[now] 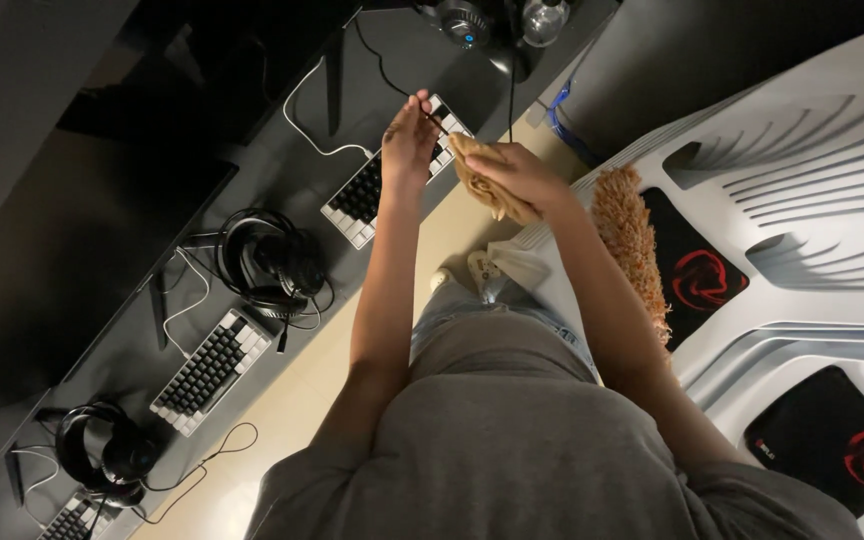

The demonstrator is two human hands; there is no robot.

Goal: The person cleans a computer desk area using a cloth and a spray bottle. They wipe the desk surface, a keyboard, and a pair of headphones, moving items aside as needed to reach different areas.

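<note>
My left hand (409, 140) reaches out over a black-and-white keyboard (367, 190) on the dark desk (272, 170), its fingertips pinching a thin black cable (384, 70) that runs toward the back of the desk. Just to the right, my right hand (514, 172) is closed around a crumpled tan cloth (482, 185), held near the keyboard's right end and the desk's edge.
Two black headsets (270, 262) (102, 452) and two more keyboards (210, 370) (72, 520) lie along the desk. An orange fluffy duster (630, 240) and black mouse pads (697, 265) rest on white plastic chairs (812, 200) at the right. Beige floor below.
</note>
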